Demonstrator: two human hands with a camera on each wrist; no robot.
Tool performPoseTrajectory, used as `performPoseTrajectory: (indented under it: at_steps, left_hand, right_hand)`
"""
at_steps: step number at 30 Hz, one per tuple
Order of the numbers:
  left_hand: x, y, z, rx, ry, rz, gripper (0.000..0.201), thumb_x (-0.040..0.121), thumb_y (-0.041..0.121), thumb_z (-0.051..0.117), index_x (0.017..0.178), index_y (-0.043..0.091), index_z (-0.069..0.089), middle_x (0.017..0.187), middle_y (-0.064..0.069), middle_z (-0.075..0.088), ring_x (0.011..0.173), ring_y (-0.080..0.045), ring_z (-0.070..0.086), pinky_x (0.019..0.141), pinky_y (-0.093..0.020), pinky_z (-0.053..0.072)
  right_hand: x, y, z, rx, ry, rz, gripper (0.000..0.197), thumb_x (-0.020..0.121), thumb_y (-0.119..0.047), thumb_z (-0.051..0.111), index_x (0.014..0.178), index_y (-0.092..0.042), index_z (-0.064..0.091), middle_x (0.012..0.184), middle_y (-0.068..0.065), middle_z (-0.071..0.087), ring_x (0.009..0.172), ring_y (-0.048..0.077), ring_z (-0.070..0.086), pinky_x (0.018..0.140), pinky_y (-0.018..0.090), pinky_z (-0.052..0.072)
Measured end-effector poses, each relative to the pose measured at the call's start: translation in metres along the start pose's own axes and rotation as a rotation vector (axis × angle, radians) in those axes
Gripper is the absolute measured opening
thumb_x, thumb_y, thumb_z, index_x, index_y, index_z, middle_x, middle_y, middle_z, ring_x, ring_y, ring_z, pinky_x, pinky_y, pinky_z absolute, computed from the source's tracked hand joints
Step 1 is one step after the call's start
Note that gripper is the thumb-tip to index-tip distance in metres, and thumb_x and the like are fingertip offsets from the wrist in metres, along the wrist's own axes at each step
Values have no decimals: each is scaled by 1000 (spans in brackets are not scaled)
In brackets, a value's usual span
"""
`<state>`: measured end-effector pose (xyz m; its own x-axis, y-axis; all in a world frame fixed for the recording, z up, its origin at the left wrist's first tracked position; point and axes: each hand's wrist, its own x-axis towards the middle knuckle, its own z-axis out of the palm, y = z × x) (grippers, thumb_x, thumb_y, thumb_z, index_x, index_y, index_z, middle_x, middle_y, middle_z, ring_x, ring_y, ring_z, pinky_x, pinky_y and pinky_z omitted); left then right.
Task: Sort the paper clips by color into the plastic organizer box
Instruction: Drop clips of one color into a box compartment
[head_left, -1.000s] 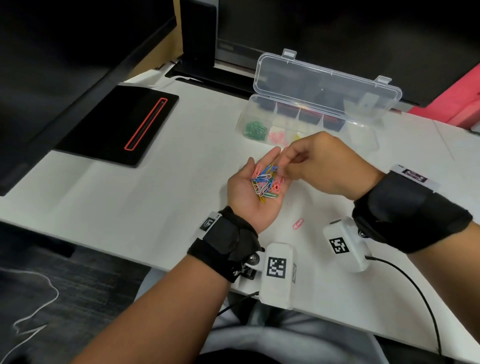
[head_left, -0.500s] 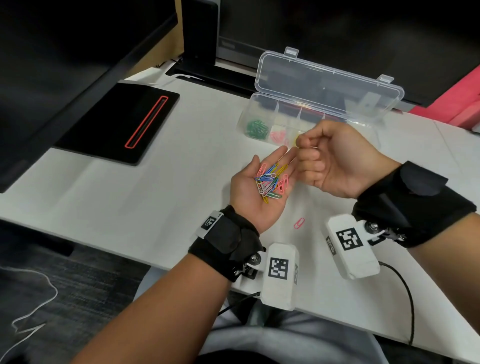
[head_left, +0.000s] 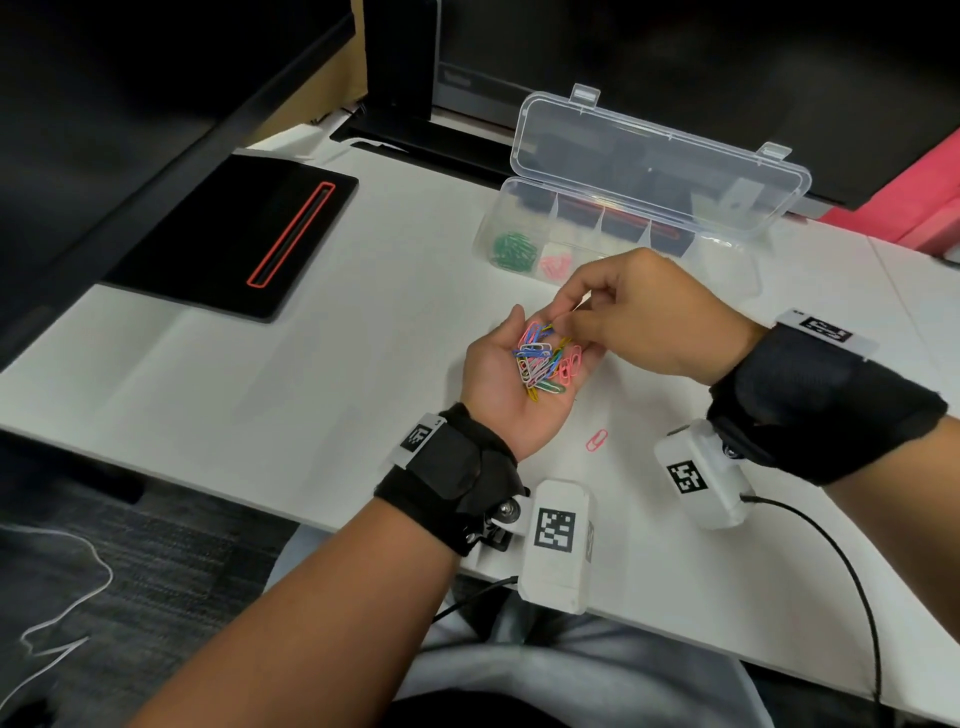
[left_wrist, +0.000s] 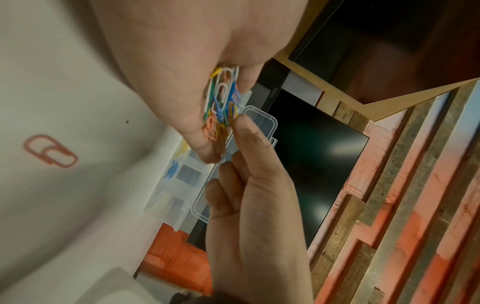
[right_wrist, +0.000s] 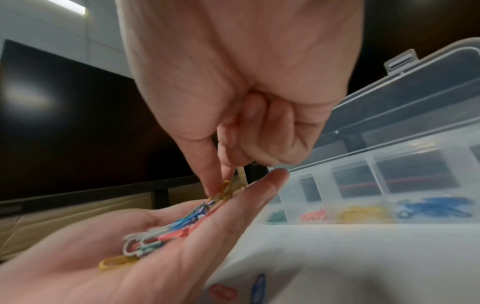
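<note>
The right hand (head_left: 649, 317) is back down over the left palm, its thumb and forefinger closed in a grip on a yellow clip (right_wrist: 224, 192) at the fingertip end of the pile; half a second ago this hand was turned palm-up and lifted clear of the pile, toward the box. I judge that a new pick has begun and the clip is not yet free of the others. The pinched clip looks to stand nearly on end, its long axis running up toward the knuckles, though blur makes the exact tilt hard to read.

The left hand (head_left: 511, 387) lies palm-up and relaxed, cupping the mixed clips (head_left: 543, 361) without curling round them, as it did before. The pile's clips mostly lie lengthwise along the palm, wrist to fingertips.

Beyond the hands, toward the worktop's (head_left: 260, 395) far edge, sits the clear box (head_left: 618, 234) with its lid up, long axis along that edge. Green (head_left: 514, 250), pink, yellow and blue lots fill neighbouring compartments from its left end. One pink clip (head_left: 596, 439) lies loose on the worktop near the front edge, between the wrists, pointing diagonally away to the right
</note>
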<state>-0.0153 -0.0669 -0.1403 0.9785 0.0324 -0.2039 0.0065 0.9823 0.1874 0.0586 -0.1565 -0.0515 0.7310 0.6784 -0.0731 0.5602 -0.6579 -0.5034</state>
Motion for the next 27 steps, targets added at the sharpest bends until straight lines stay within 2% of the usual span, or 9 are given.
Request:
performPoseTrajectory:
  at_steps: [3,4,6,9,12,16,20,25,27]
  left_hand:
    - [-1,0,2,3,10,4,54,104,32,26,109,-5,64,108,-21,67,97,-28,67,101,-39,45]
    - [-1,0,1,-6,10,2,51,104,32,27,104,-3,65,103,-20,69,93,-27,69,97,-38,48]
    - [-1,-1,1,-16,13,-2,46,104,32,28,104,-1,60,98,-19,70,88,-26,70,88,-36,54]
    - [-1,-1,1,1,39,-4,49,104,33,27,97,-1,63,90,-16,70,82,-24,71,83,-32,55]
    - [-3,0,4,15,54,-14,49,104,33,28,91,2,64,86,-14,70,78,-22,70,85,-32,48]
    - [-5,0,5,-9,83,-7,45,104,31,30,79,8,60,73,-7,67,70,-18,67,82,-29,46]
    - [-7,0,7,22,114,-20,43,105,31,28,78,7,51,68,-9,64,62,-19,67,81,-29,44]
    - [-8,0,8,31,115,-33,61,104,29,30,61,5,65,67,-9,66,61,-19,68,80,-30,44]
    - [-7,0,7,31,117,-38,53,104,30,31,69,5,63,70,-9,67,63,-19,68,80,-30,47]
  right_hand:
    - [-5,0,0,32,-2,-14,5,78,-21,76,82,-24,75,50,-20,60,50,0,53,52,12,38]
    - [-6,-1,1,14,0,-31,6,78,-22,76,84,-25,76,51,-21,61,52,-3,55,54,10,39]
    - [-6,-4,2,-48,-3,-65,10,79,-24,76,88,-28,77,65,-17,68,63,-5,62,65,16,48]
    - [-6,-8,7,-165,-14,-108,12,79,-25,73,87,-31,77,74,-13,71,77,6,66,79,30,54]
    - [-7,-11,9,-205,-7,-115,11,78,-23,71,86,-30,76,71,-13,67,79,11,65,79,34,54]
    - [-9,-15,7,-195,-51,-150,21,78,-18,70,92,-34,75,84,-12,74,84,9,68,80,34,55]
    - [-9,-16,5,-298,-97,-143,20,81,-24,67,94,-36,76,71,-14,63,82,12,65,75,32,54]
    - [-9,-19,3,-285,-192,-217,29,85,-14,65,102,-35,74,92,-14,75,85,6,66,83,32,54]
    - [-8,-19,2,-327,-222,-220,27,86,-17,64,102,-37,74,90,-13,74,83,9,65,80,35,54]
